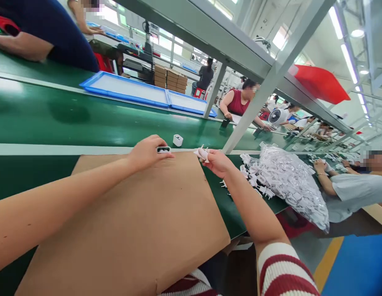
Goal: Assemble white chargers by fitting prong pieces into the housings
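Observation:
My left hand (149, 152) is closed round a small white plastic housing (163, 150), its hollow open end facing right. Just right of it, my right hand (220, 162) grips one or more white plug parts (202, 154) with thin prongs sticking up; finger cover hides how many. Both hands are above the far edge of a brown cardboard sheet (141, 230). A similar white housing (178, 140) stands on the green conveyor belt (117, 127), a little beyond and between the hands.
Right of my right arm lies a clear plastic bag (289, 185) full of white plug parts, with loose ones (252, 176) beside it. Blue-rimmed trays (126, 88) lie past the belt. A slanted metal post (255, 102) rises nearby. Co-workers sit opposite and to the right.

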### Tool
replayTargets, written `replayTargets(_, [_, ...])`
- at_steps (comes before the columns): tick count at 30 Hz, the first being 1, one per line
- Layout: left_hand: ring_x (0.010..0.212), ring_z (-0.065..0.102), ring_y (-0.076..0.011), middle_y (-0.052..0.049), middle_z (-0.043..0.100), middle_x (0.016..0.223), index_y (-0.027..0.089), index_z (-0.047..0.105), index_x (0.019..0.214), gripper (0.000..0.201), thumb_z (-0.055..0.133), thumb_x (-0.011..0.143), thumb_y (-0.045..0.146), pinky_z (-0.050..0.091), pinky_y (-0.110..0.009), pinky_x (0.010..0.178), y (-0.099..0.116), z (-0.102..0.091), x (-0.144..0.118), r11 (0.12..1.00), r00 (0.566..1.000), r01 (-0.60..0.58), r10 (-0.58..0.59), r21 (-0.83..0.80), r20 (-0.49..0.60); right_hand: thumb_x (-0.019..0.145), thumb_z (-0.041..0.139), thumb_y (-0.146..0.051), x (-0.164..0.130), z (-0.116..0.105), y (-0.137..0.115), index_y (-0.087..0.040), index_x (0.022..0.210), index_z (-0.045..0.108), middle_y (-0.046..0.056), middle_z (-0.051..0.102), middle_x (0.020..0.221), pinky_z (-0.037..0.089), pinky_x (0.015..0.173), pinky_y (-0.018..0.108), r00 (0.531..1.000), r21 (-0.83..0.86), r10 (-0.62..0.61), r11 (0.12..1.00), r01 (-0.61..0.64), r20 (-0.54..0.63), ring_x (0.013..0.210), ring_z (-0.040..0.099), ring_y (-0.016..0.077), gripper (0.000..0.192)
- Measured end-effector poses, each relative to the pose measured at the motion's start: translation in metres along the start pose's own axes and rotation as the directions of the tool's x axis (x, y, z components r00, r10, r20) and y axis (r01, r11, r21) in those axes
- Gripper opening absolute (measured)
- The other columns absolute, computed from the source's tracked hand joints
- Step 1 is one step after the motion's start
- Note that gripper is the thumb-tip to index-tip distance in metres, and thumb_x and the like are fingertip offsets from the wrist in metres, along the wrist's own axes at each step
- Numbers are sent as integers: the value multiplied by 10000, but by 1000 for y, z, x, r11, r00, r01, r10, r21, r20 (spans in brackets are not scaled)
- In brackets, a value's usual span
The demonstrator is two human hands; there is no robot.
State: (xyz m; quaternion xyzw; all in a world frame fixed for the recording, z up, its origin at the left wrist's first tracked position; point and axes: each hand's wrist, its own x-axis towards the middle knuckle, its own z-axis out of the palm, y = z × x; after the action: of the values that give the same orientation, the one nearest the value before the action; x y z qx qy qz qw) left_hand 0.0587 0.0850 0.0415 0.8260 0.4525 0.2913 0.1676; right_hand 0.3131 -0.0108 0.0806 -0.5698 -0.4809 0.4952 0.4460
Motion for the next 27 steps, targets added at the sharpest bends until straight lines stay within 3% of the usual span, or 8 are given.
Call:
replayTargets(3, [898,647,-244,-53,666,1005,218,693,896,442,735,739,629,466,-324,751,18,4,-38,999,998,-5,7,-32,64,532,921,-479,-1,39,3,-208,780,763,19,733,875,488,688,221,993,153,5,988,-24,121,738,585,103,400])
replayTargets(7, [899,648,-251,-48,682,989,220,695,922,487,770,682,638,479,-336,749,18,13,-64,979,992,66,-44,-191,120,550,931,-490,-4,64,13,-209,854,795,35,746,900,488,710,258,998,72,-43,997,39,53,787,611,137,436])
replayTargets(10, [832,654,-233,-39,702,988,218,685,987,581,801,626,658,515,-336,733,6,16,-71,902,974,167,-88,-398,210,623,899,-476,-8,67,21,-239,918,816,20,726,909,452,637,265,981,-122,-177,978,167,-77,758,570,140,387])
replayTargets(13, [818,652,-235,-34,705,931,217,704,966,509,764,668,626,527,-340,744,-1,17,-74,875,966,187,-81,-448,245,654,881,-437,-11,66,26,-256,880,815,8,707,912,451,613,270,955,-215,-286,940,264,-81,747,559,140,296])
replayTargets(17, [1061,635,-289,-47,723,1037,249,740,1127,503,700,719,540,526,-371,910,0,18,-74,900,980,73,16,-430,200,646,879,-429,-11,69,28,-239,906,788,31,737,947,462,564,261,984,-115,-176,978,174,-6,771,621,161,335])
replayTargets(19, [1086,625,-295,-50,722,1045,263,729,1205,550,689,729,536,521,-378,935,1,19,-74,905,980,73,13,-419,200,693,836,-454,-10,69,29,-232,917,773,47,744,999,470,553,260,985,-119,-173,978,171,-5,785,645,165,322])
replayTargets(23, [1016,637,-288,-53,701,940,251,761,1129,512,686,744,581,533,-369,871,1,20,-74,910,972,108,-13,-401,234,762,775,-420,-8,66,31,-245,1044,742,63,717,1192,565,730,292,937,-209,-349,914,347,30,943,692,177,333])
replayTargets(27, [1037,639,-285,-47,706,968,264,761,1160,536,705,738,589,531,-358,885,0,18,-74,902,972,115,-15,-416,236,776,772,-290,-12,65,32,-238,1159,687,59,748,1121,567,851,310,910,-312,-411,859,406,52,991,704,179,396])
